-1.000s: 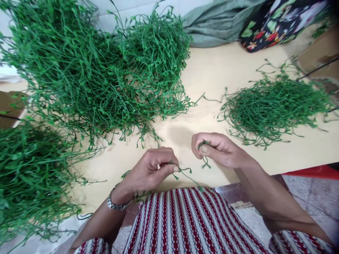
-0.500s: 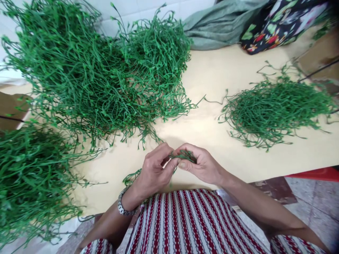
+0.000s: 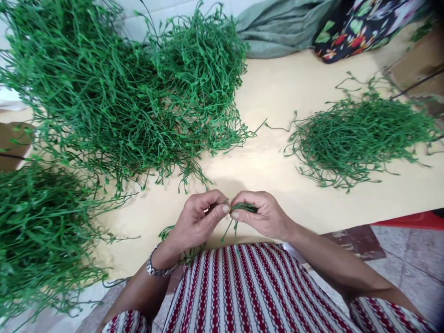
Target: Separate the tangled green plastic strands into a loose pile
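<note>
In front of my body, my right hand is closed around a small bunch of flowering chive stems, thin and green with little buds at the tips. A few stems hang down below its fingers. My left hand pinches with thumb and forefinger right beside the right fingertips. A small green stem tip pokes out at that pinch; the rest is hidden by the fingers. More chive stems show behind the left wrist, at the table's near edge.
A big heap of chives covers the back left of the cream table. Another pile lies at the near left, a smaller one at the right. Cardboard boxes stand at both sides. Green cloth and floral fabric lie behind.
My left hand has drawn slightly left, away from the bunch in my right hand. Stems now hang visibly below the right fingers. The view has shifted slightly.
</note>
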`<state>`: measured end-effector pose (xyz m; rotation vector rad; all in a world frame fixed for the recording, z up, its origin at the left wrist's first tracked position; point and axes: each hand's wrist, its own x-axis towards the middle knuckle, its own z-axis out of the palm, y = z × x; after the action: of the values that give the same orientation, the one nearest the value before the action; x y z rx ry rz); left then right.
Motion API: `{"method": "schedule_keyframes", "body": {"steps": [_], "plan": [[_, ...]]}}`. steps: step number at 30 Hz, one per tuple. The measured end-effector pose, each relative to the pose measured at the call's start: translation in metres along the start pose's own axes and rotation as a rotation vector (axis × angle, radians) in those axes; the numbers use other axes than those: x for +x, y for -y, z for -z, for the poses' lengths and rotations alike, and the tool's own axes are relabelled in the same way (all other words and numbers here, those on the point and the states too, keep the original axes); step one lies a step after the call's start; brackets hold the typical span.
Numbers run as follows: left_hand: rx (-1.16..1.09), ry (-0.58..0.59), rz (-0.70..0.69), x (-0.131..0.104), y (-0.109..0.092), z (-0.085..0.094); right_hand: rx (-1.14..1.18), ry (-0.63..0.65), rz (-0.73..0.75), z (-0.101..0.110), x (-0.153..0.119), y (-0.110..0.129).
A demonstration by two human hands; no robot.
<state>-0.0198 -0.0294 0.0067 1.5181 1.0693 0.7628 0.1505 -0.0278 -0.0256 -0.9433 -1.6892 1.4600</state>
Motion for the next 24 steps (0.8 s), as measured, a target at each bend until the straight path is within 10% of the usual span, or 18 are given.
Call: {"method": "schedule_keyframes", "body": {"steps": [10, 15, 21, 24], "plan": [[-0.073, 0.125, 0.134, -0.001, -0.003, 0.005, -0.165, 0.091, 0.116, 0.005, -0.002, 0.003], [-0.325, 0.185, 0.206, 0.001, 0.002, 0.004, 0.105, 0.235, 0.079, 0.005, -0.003, -0.002], [-0.431, 0.079, 0.227, -0.003, 0.007, 0.005, 0.536, -0.006, 0.066, -0.005, -0.006, -0.016], [-0.4, -0.013, 0.237, -0.003, 0.008, 0.007, 0.395, -0.175, 0.082, 0.01, -0.006, -0.01]]}}
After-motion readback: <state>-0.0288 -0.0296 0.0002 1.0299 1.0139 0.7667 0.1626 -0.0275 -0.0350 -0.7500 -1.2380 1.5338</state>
